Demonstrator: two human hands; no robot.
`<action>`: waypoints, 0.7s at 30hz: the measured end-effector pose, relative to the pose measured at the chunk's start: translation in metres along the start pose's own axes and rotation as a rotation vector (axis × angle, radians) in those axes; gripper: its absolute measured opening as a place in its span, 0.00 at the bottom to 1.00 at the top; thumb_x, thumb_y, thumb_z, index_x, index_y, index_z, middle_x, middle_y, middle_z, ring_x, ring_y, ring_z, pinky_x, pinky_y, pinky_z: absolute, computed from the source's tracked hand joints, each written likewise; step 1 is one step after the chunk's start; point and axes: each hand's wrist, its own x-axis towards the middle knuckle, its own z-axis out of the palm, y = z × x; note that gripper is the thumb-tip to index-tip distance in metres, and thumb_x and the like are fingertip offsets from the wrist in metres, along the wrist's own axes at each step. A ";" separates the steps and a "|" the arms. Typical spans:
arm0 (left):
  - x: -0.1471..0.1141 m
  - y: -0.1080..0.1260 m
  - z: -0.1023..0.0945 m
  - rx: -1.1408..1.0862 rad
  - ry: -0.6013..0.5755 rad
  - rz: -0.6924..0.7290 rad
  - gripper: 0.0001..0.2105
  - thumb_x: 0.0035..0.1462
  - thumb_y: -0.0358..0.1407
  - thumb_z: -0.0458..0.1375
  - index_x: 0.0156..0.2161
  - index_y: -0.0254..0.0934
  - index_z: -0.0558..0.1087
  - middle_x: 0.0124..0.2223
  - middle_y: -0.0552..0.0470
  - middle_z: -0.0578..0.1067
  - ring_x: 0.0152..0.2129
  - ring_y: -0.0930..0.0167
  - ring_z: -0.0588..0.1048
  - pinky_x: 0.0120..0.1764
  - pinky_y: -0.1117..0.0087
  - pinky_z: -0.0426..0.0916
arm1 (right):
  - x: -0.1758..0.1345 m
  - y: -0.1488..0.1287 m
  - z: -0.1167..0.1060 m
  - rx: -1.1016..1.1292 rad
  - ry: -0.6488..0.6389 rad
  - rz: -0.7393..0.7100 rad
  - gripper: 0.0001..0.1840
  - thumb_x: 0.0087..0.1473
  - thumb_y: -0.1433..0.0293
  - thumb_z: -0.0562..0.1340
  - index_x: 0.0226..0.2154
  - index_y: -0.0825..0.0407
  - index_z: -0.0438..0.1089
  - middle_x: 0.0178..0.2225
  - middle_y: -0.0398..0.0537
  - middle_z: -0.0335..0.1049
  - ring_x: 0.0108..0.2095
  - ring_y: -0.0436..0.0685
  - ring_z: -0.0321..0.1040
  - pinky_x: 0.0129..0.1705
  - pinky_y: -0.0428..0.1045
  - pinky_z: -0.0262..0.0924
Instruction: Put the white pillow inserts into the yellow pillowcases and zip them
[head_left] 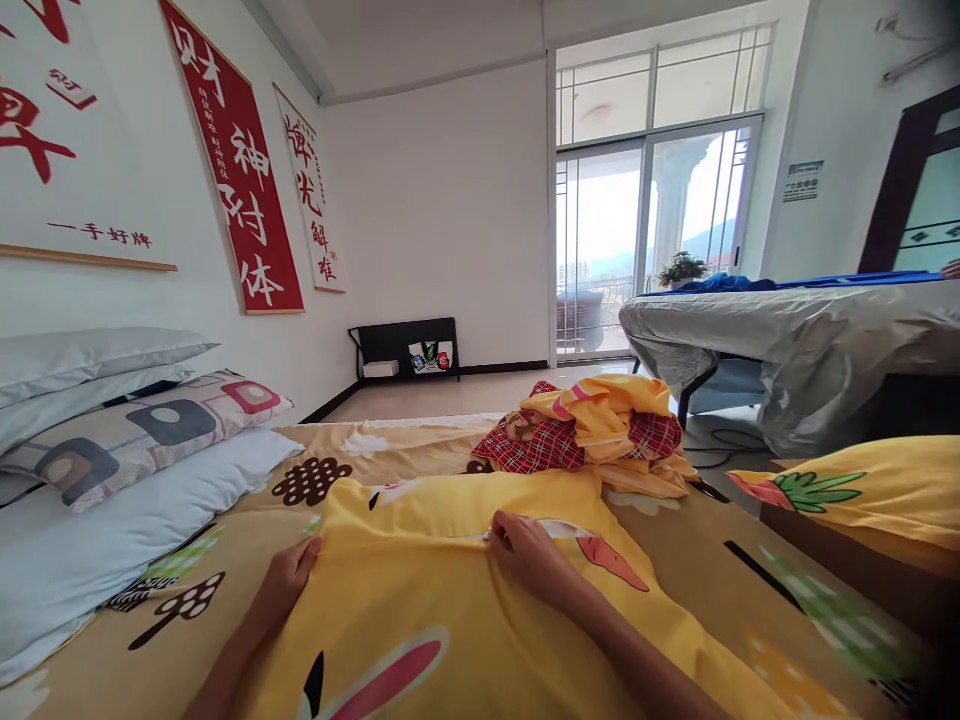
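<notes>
A yellow pillowcase-like cloth with rabbit-ear and carrot prints lies spread on the bed in front of me. My left hand grips its left edge, the fingers closed on the fabric. Near the middle of the cloth, my right hand pinches a fold, and a crease runs from there toward the left hand. Beside the right hand is the printed carrot and a white patch. The cloth's lower part runs out of view under my forearms.
Pillows are stacked at the left on the patterned bedsheet. Beyond the cloth lies a crumpled red-plaid and yellow heap. Another yellow cloth is at the right. A plastic-covered table stands behind it, near glass doors.
</notes>
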 end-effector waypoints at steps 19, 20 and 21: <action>0.009 0.008 -0.018 0.107 -0.029 -0.007 0.28 0.52 0.60 0.44 0.25 0.38 0.72 0.25 0.50 0.77 0.26 0.64 0.74 0.30 0.71 0.66 | -0.016 0.044 -0.044 -0.052 0.094 0.023 0.10 0.52 0.77 0.52 0.23 0.52 0.64 0.25 0.45 0.67 0.28 0.51 0.58 0.31 0.46 0.44; 0.008 0.007 -0.020 0.113 -0.037 -0.004 0.27 0.52 0.60 0.44 0.25 0.38 0.72 0.26 0.50 0.77 0.27 0.64 0.74 0.31 0.71 0.66 | -0.017 0.050 -0.047 -0.059 0.106 0.023 0.10 0.51 0.77 0.53 0.22 0.52 0.64 0.25 0.45 0.67 0.28 0.51 0.58 0.31 0.47 0.44; 0.008 0.006 -0.021 0.120 -0.044 -0.004 0.27 0.52 0.59 0.44 0.26 0.38 0.72 0.26 0.50 0.77 0.27 0.64 0.74 0.32 0.71 0.66 | -0.017 0.057 -0.050 -0.064 0.117 0.017 0.10 0.51 0.77 0.53 0.22 0.53 0.64 0.25 0.46 0.67 0.29 0.51 0.59 0.32 0.47 0.45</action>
